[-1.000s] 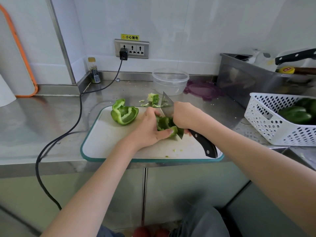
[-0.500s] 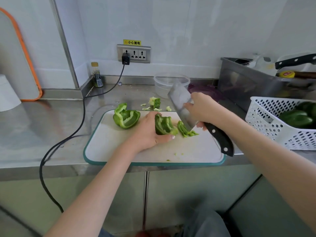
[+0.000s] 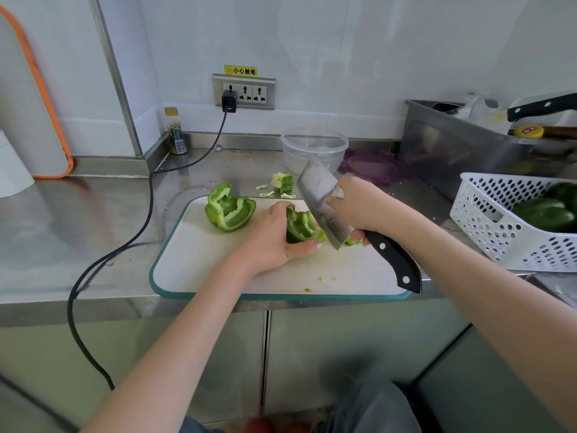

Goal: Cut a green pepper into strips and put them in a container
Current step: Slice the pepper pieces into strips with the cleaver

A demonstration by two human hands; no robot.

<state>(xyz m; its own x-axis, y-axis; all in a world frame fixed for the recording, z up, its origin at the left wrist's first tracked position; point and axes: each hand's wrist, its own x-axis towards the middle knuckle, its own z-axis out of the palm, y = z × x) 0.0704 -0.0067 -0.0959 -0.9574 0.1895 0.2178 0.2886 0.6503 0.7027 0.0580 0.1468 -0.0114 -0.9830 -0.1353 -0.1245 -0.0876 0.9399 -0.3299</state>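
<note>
- Left hand (image 3: 278,237): curled round a pepper piece (image 3: 300,225), holding it down on the board (image 3: 199,254); thumb at the near side, fingers over the far side.
- Right hand (image 3: 359,204): wrapped round the top of the handle and the base of the blade of a cleaver (image 3: 321,198); black handle points toward the near right corner of the board.
- Cleaver: blade tilted, tip raised toward the back, lower edge down at the right end of the held pepper piece.
- Cut strip (image 3: 352,242): lies on the board just right of the blade, partly hidden under the right hand.
- Second pepper piece (image 3: 229,209): larger, hollow side up, at the back left of the board, apart from both hands.
- Core (image 3: 282,182): with small scraps, on the steel counter (image 3: 78,220) just behind the board.
- Container (image 3: 313,148): clear, round, open, behind the board near the wall; contents cannot be judged.
- Purple lid (image 3: 374,167): flat on the counter, just right of the container.
- White basket (image 3: 505,226): right of the board, holds whole peppers (image 3: 543,214).
- Steel bin (image 3: 462,151): behind the basket, holds utensils.
- Black cable (image 3: 146,214): runs from the wall socket (image 3: 244,92) across the counter and over the front edge.
</note>
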